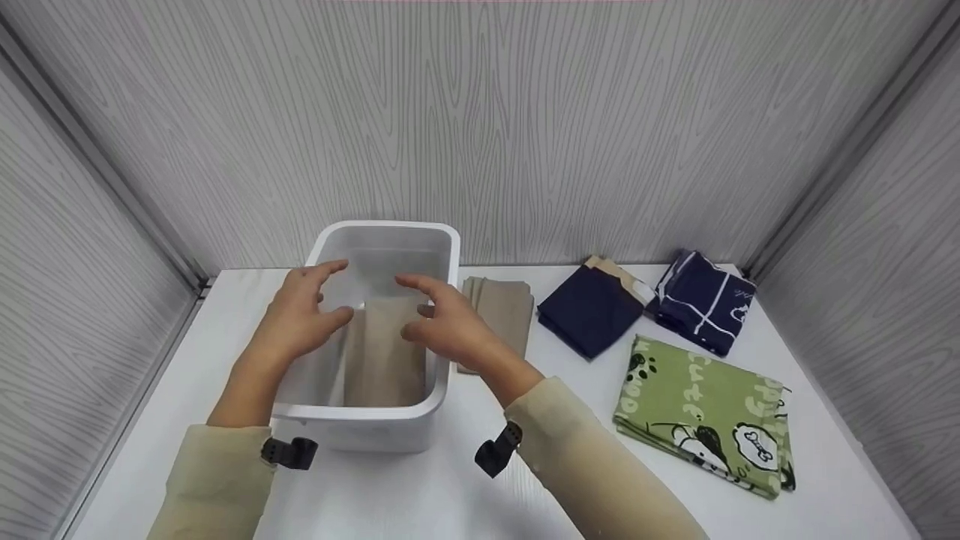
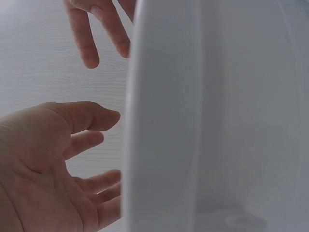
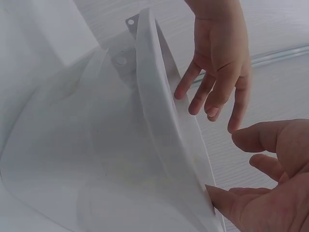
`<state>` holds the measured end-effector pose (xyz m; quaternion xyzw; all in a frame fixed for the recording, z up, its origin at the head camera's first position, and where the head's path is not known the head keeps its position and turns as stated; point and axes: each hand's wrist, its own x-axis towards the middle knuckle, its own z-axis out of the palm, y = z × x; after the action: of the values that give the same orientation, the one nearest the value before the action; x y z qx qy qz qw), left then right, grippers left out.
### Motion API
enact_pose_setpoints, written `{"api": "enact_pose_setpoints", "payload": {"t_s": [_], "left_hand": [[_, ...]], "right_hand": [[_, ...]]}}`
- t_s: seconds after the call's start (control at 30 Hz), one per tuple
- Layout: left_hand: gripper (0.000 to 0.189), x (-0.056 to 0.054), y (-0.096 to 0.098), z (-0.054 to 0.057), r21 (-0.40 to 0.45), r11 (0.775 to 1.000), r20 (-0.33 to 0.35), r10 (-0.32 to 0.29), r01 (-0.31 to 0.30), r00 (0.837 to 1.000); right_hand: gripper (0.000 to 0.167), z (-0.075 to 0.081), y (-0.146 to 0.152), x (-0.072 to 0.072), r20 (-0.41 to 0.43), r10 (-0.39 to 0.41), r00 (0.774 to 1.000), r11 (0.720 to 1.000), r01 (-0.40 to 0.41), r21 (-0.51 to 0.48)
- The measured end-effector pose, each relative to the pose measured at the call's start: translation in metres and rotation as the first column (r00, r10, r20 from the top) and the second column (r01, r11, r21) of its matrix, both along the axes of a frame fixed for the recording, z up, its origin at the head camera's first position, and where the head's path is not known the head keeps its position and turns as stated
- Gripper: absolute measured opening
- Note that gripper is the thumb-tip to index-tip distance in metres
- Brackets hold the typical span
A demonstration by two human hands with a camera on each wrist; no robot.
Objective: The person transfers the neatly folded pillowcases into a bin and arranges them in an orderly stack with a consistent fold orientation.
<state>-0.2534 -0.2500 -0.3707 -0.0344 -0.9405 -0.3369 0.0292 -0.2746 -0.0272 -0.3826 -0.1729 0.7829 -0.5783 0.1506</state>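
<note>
White bin (image 1: 360, 412) contains folded beige cloth (image 1: 394, 360)

The bin stands upright on the white table (image 1: 487, 510), near the wood-grain wall panel (image 1: 480, 135). The beige cloth lies inside the bin, in the half nearer the person.

The left hand (image 1: 300, 311) is over the left rim of the bin. Its fingers are released, loosely bent and spread apart from the thumb. The right hand (image 1: 450, 319) is over the right rim of the bin, facing the left, its fingers likewise released and slightly bent. Whether either hand touches the rim cannot be determined. A beige sleeve and a small black wrist device are noted on each arm.

Just right of the bin, a second beige cloth (image 1: 506, 304) lies folded, partly covered from view by the right hand. Farther right of the bin is a plain navy cloth (image 1: 589, 311) with a tan portion at its far edge. Well to the right of the bin, beyond that piece, is a navy cloth with white lines (image 1: 709, 300). A green printed cloth (image 1: 697, 412), folded flat, lies right of the bin and closer to the person; it bears lettering, a paw print and a bone motif.
</note>
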Motion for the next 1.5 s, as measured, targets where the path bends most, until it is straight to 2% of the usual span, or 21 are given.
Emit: {"api": "enact_pose_setpoints", "payload": {"t_s": [0.33,0.57,0.7,0.8,0.9,1.0,1.23,1.3,1.4,1.47,1.5], "left_hand": [[0.065,0.005,0.003,0.004,-0.018,1.000,-0.044,0.013,-0.014,0.999],[0.062,0.013,0.014,0.008,-0.016,1.000,-0.090,-0.022,0.021,0.996],[0.059,0.018,0.027,0.004,-0.023,0.999,-0.154,-0.048,0.045,0.987],[0.057,0.023,0.041,-0.003,-0.001,0.997,-0.228,-0.075,0.077,0.971],[0.055,0.027,0.056,-0.011,0.019,0.993,-0.308,-0.101,0.112,0.946],[0.052,0.033,0.071,-0.018,0.005,0.991,-0.378,-0.123,0.135,0.918],[0.045,0.046,0.110,-0.029,-0.099,0.983,-0.519,-0.181,0.152,0.835],[0.044,0.051,0.122,-0.034,-0.142,0.974,-0.556,-0.228,0.179,0.799],[0.043,0.058,0.141,-0.044,-0.215,0.947,-0.606,-0.322,0.240,0.728],[0.043,0.062,0.153,-0.052,-0.262,0.924,-0.620,-0.383,0.280,0.685],[0.044,0.064,0.158,-0.055,-0.283,0.913,-0.618,-0.407,0.293,0.672]], "right_hand": [[0.069,0.004,0.014,-0.002,-0.033,-0.034,0.999,0.999,0.033,-0.030],[0.066,0.001,0.030,-0.006,-0.086,-0.028,0.996,0.998,0.023,-0.061],[0.065,-0.005,0.044,-0.009,-0.090,-0.049,0.995,0.993,0.039,-0.108],[0.064,-0.013,0.057,-0.010,-0.102,-0.076,0.992,0.992,0.065,-0.112],[0.063,-0.024,0.071,-0.009,-0.131,-0.111,0.985,0.993,0.104,-0.062],[0.061,-0.039,0.085,-0.007,-0.154,-0.153,0.976,0.988,0.157,0.009],[0.061,-0.072,0.116,-0.003,-0.184,-0.200,0.962,0.972,0.218,0.086],[0.060,-0.081,0.123,-0.001,-0.218,-0.199,0.955,0.969,0.226,0.104],[0.059,-0.093,0.133,0.001,-0.272,-0.194,0.943,0.963,0.236,0.132],[0.058,-0.100,0.138,0.002,-0.290,-0.188,0.938,0.958,0.240,0.156],[0.058,-0.103,0.141,0.002,-0.296,-0.186,0.937,0.957,0.242,0.163]]}}
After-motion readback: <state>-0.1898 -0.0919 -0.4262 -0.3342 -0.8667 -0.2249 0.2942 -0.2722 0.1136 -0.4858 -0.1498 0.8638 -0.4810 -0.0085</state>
